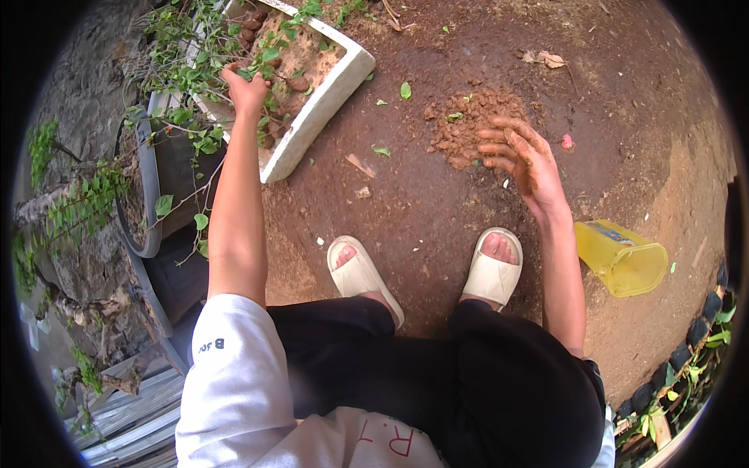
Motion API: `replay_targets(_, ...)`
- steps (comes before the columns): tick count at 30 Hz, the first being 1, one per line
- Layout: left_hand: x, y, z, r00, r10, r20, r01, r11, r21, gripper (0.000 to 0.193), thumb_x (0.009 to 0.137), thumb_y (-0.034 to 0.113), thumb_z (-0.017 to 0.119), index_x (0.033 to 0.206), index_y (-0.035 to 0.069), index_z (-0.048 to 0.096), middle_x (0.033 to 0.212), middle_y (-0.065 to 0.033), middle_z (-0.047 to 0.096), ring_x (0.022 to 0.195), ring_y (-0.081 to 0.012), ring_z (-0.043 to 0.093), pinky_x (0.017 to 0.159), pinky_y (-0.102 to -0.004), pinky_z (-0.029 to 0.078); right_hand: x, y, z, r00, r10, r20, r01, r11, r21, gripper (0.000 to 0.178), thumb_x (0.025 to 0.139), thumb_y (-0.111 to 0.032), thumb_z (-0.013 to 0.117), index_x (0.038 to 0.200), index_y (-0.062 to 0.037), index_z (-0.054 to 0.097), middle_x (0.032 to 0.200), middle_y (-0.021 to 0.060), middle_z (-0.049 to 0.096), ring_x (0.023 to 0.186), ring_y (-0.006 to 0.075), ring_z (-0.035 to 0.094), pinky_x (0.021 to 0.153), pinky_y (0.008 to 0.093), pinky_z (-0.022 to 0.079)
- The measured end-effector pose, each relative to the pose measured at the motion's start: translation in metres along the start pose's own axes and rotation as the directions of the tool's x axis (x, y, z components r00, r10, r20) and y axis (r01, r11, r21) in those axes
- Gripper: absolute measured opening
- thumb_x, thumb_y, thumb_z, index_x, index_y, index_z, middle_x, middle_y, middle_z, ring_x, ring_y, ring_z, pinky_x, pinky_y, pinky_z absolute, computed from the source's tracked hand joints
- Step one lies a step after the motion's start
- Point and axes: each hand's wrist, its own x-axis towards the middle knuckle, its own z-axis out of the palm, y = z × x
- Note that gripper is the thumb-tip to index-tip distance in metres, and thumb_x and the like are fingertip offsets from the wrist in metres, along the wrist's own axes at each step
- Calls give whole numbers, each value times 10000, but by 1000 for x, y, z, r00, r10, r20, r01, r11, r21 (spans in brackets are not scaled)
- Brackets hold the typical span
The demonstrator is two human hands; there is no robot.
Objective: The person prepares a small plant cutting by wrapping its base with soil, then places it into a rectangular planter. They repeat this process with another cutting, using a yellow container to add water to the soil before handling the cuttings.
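- Reaches with left hand [248,92] among leafy stems [201,66] at white planter [328,105], upper left; cannot tell whether fingers grip.
- Holds right hand [527,160] at soil heap [456,136], muddy fingers loosely curved, apart.
- Shows lettering on white sleeve [238,359] and shirt [331,441], label [612,232] on yellow container [620,257].

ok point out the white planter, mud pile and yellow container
White planter [318,115], head view: on its outer wall.
Mud pile [455,140], head view: on its exposed middle.
Yellow container [608,253], head view: on its side.
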Motion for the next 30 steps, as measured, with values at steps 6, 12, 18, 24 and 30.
replay_targets(6,1,-25,-7,995,88,-51,-86,996,33,738,842,-77,598,1449,6,187,1034,-199,643,817,-202,703,654,-299,546,2,1,8,1000,3,28,-4,1000,19,460,999,-302,585,1322,20,523,1216,183,649,1064,250,664,876,367,556)
replay_targets(12,11,-34,-7,995,-84,-56,60,938,-341,620,874,-89,511,1423,-40,225,1005,-198,654,752,-202,677,615,-276,542,-1,1,7,1000,14,19,-14,999,29,455,1001,-298,582,1323,18,522,1210,182,650,1066,253,664,879,368,556)
replay_targets(18,14,2,-12,995,-23,93,61,899,-433,432,898,-96,465,1326,-70,407,946,-181,678,706,-167,658,574,-262,522,-2,4,1,1000,24,-9,-23,1000,18,448,997,-301,589,1315,9,533,1211,171,652,1058,241,664,885,363,553)
replay_targets(24,8,72,-59,963,71,260,4,961,-277,442,911,-98,481,1350,-94,435,1076,-222,680,858,-208,697,738,-271,587,5,3,17,1000,6,10,-5,997,-79,439,972,-268,623,1305,7,546,1216,157,652,1049,213,660,881,355,551)
replay_targets(30,1,124,-130,904,188,384,-29,924,-382,435,938,-35,559,1327,-135,391,1199,-306,608,1163,-320,627,1058,-354,517,19,3,45,998,-35,52,43,988,-151,354,925,-187,673,1254,-62,631,1238,92,665,1041,173,649,870,325,538)
